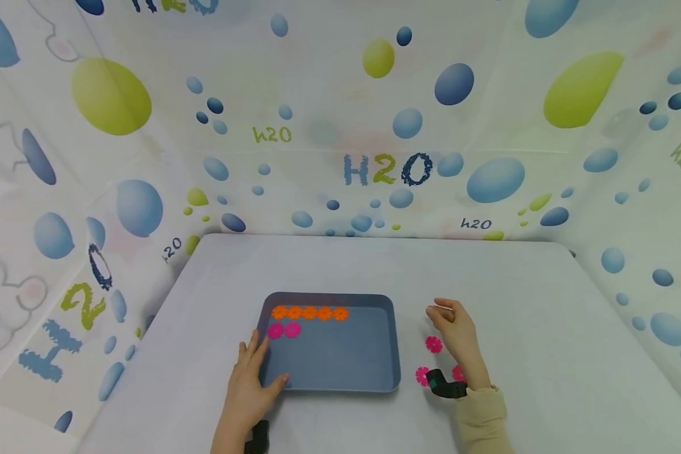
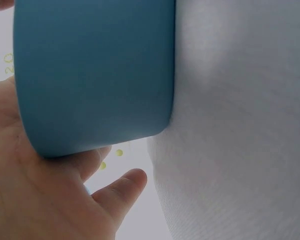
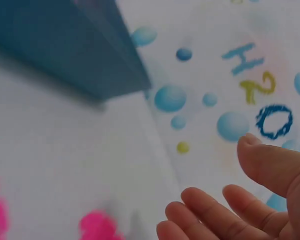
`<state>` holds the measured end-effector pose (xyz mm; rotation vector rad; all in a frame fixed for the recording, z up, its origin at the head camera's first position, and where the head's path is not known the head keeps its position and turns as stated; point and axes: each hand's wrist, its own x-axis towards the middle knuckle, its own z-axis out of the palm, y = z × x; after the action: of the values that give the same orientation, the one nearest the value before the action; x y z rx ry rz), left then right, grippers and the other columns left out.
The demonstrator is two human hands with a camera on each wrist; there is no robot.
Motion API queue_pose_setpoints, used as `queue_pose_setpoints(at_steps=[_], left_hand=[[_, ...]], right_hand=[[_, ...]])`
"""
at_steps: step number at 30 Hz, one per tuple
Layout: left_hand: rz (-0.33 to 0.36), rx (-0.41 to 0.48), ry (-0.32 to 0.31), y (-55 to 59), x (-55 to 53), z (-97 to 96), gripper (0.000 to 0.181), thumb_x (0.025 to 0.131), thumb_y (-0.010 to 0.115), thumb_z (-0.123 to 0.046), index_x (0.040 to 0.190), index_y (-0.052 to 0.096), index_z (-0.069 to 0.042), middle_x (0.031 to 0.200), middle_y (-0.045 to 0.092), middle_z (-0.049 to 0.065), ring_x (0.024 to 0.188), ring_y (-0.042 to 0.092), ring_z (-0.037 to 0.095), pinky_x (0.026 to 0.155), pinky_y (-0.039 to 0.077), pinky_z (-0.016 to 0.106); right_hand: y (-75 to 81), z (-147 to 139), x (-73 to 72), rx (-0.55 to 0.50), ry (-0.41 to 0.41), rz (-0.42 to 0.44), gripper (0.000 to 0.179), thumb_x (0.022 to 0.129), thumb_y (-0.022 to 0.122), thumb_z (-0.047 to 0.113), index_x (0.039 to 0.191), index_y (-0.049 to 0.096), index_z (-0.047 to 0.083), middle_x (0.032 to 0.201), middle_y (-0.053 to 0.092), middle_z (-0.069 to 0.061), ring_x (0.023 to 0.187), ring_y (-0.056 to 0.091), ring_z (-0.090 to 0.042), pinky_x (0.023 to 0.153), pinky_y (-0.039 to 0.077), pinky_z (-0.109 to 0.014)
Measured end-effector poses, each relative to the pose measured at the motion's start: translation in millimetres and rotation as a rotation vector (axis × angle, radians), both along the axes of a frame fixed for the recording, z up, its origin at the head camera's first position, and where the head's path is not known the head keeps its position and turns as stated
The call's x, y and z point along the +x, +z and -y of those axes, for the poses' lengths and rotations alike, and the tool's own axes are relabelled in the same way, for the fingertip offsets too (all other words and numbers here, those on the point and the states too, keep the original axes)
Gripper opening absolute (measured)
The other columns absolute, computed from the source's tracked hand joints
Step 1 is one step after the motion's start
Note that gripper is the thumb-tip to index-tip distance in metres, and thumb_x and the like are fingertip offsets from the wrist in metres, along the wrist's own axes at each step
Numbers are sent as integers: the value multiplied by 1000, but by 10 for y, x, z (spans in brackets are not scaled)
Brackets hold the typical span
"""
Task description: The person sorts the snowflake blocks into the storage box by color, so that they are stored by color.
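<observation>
A shallow blue-grey tray (image 1: 340, 372) lies on the table. Inside it, several orange flower-shaped pieces (image 1: 309, 313) form a row along the far side, with two pink flower-shaped pieces (image 1: 284, 330) below their left end. My left hand (image 1: 250, 381) rests at the tray's near left corner, fingers extended along the left side and thumb over the front rim. In the left wrist view its palm is against the tray wall (image 2: 95, 75). To the right of the tray, my right hand (image 1: 454, 331) hovers with relaxed fingers and holds nothing. Three pink flowers (image 1: 434, 344) lie beneath and beside it.
The white table (image 1: 374, 268) reaches back to a hanging cloth (image 1: 329, 82) printed with blue and green drops and H2O lettering. Black wrist cameras (image 1: 446, 385) are strapped on both wrists; the right one partly covers the nearer pink flowers.
</observation>
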<state>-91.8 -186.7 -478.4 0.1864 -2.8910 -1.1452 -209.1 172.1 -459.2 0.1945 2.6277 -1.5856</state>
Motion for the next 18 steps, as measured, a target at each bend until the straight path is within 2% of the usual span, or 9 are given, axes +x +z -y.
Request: queue_pose_setpoints(at_steps=[3, 8, 13, 18], left_hand=[[-3, 4, -1, 0, 0, -4, 82, 82, 75, -23, 146, 34, 7, 161, 15, 23, 143, 8, 57, 107, 15, 76], [6, 7, 0, -5, -5, 1, 82, 83, 75, -24, 146, 34, 6, 161, 14, 22, 144, 7, 56, 108, 14, 75], [23, 12, 3, -5, -6, 4, 82, 83, 75, -25, 147, 33, 5, 161, 13, 21, 144, 6, 55, 108, 14, 75], [29, 10, 5, 12, -3, -4, 82, 83, 74, -24, 148, 32, 5, 162, 13, 21, 145, 6, 55, 109, 13, 74]], right_hand=[[-113, -87, 94, 64, 1, 25, 47, 97, 58, 26, 136, 46, 1, 129, 62, -21, 119, 60, -33, 94, 51, -39], [-227, -126, 180, 123, 34, 1, 56, 89, 67, 12, 138, 43, -2, 127, 62, -23, 115, 62, -36, 97, 51, -43], [-245, -102, 223, 209, 81, -21, 67, 79, 71, -1, 140, 43, -2, 122, 64, -22, 107, 63, -33, 94, 51, -45], [-223, -65, 239, 278, 101, -69, 60, 73, 71, -9, 130, 54, -5, 114, 65, -21, 97, 63, -30, 83, 53, -41]])
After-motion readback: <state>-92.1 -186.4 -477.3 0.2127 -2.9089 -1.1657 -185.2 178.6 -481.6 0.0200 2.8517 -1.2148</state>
